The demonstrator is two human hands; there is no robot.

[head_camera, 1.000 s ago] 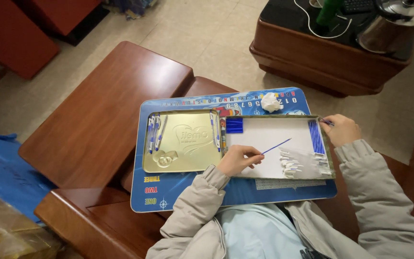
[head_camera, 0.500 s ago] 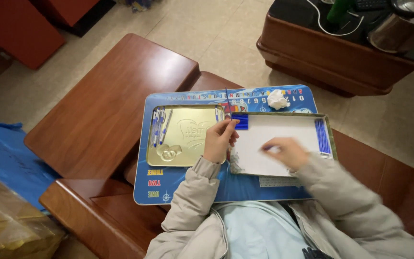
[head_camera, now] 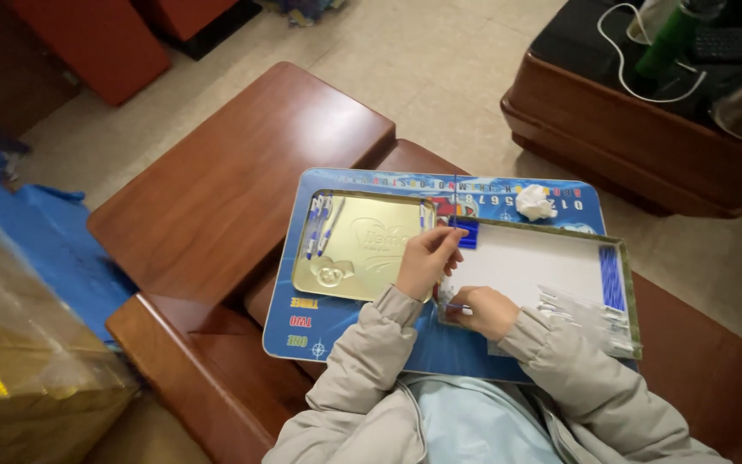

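Observation:
A blue lap board (head_camera: 362, 331) lies across my knees. On it sit a gold tin lid (head_camera: 362, 258) and, to its right, a tin tray lined with white paper (head_camera: 543, 262). My left hand (head_camera: 427, 259) rests where lid and tray meet, pinching a thin blue stick (head_camera: 454, 199) that points away from me. My right hand (head_camera: 480, 311) is curled at the tray's near left corner, a small blue piece (head_camera: 456, 307) showing at its fingertips. A small blue box (head_camera: 468, 234) lies just beyond my left hand.
Blue pens (head_camera: 318, 228) lie in the lid's left side. A bundle of blue sticks (head_camera: 611, 277) and a clear packet (head_camera: 590, 316) fill the tray's right end. A crumpled tissue (head_camera: 532, 202) sits on the board's far edge. Wooden benches (head_camera: 234, 189) surround me; a dark table (head_camera: 646, 112) stands far right.
My right hand crossed from the tray's right edge to its near left corner. My left hand moved up to the lid-tray seam, and the stick now points away from me.

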